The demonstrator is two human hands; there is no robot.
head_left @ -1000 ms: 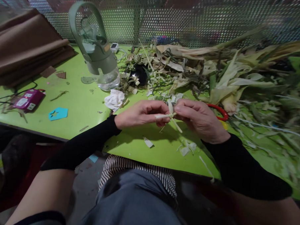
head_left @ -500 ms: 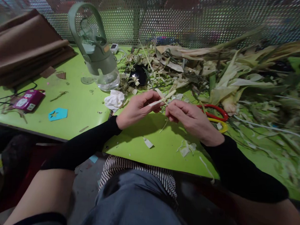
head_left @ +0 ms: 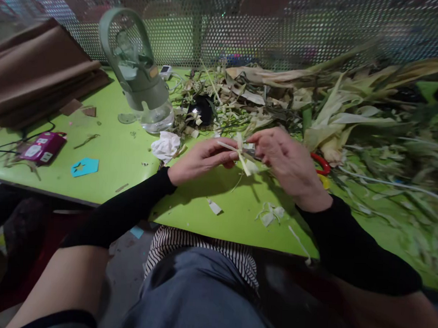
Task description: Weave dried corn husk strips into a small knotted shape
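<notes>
Several pale corn husk strips (head_left: 244,158), crossed and bunched at the middle, stick out from the fingertips of my left hand (head_left: 201,159). Its thumb and fingers pinch them above the green table (head_left: 188,208). A thin strand hangs beneath the bunch. Close on the right is my right hand (head_left: 289,167), its back turned to me. The index finger reaches toward the strips while the other fingers curl in; whatever they grip is hidden. Behind that hand lie scissors with red and yellow handles (head_left: 321,163), partly covered.
Dried husks (head_left: 251,90) are heaped along the back and right. A water bottle (head_left: 149,93) stands left of them, near crumpled tissue (head_left: 166,146). Farther left are brown folded sheets (head_left: 41,74), a purple device (head_left: 42,147) and a blue paper piece (head_left: 84,167). Mesh (head_left: 246,34) rises behind.
My right hand has risen and turned, its index finger now stretched out. The husk bunch has tilted so its broad end points down and right. My left hand stays nearly in place.
</notes>
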